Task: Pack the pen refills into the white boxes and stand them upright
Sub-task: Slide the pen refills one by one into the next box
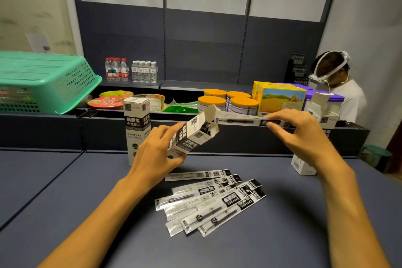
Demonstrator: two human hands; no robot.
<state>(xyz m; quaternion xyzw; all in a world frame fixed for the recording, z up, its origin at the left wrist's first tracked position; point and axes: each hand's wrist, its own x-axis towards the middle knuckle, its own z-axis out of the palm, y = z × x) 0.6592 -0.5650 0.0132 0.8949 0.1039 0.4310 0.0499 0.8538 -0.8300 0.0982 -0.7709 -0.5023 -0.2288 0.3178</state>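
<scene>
Head view shows the right hand (304,135) pinching one sleeved pen refill (250,121) near its dark printed end between thumb and fingers (274,124), holding it nearly level with its clear end aimed at the open mouth of a white box (191,137). The left hand (156,154) grips that box around its lower body, thumb beneath and fingers curled along the side, tilting it so the raised flap and mouth face the incoming refill. The tip sits right at the flap, not yet inside as far as I can judge. Below the hands, a fanned pile of packed refills (211,200) lies flat on the dark table (65,213), waiting. A finished box (137,128) stands upright just behind the left hand, and another white box (301,164) stands by the right wrist. Further back are a green basket (45,82), orange-lidded tins (226,101) and a second person (339,89) wearing a headset. The likeliest trouble from here is the flimsy sleeve catching on a side flap and buckling, since it is held far from its leading end. A wide sweep of the left elbow could also topple the standing box.
</scene>
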